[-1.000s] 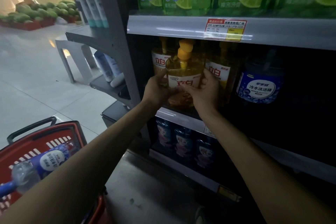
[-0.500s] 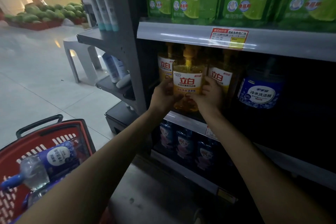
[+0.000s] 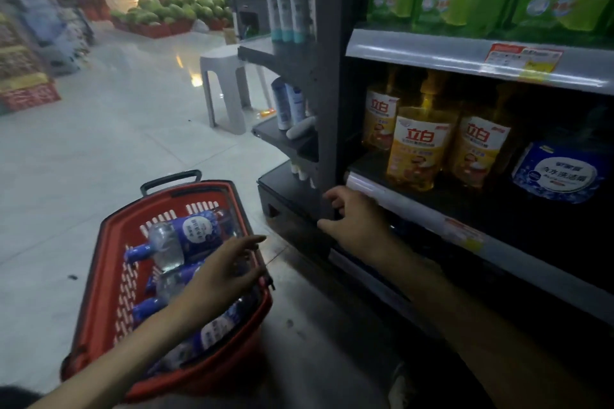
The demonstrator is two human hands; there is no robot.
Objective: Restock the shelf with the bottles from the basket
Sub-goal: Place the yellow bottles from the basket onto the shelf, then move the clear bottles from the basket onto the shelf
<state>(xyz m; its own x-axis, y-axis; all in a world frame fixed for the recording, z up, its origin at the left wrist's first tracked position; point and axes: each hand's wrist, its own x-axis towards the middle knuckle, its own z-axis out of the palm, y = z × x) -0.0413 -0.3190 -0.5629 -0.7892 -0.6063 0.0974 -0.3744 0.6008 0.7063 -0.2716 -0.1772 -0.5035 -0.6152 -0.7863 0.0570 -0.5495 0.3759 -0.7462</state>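
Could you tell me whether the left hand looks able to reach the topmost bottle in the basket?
Probably yes: the left hand hovers open over the red basket, just beside the topmost bottle, which lies uncovered on the pile with nothing between them.

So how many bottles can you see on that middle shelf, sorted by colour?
Yellow bottles: 3
Blue-labelled bottle: 1
Total in view: 4. The back of the shelf is too dark to show whether more stand behind them.
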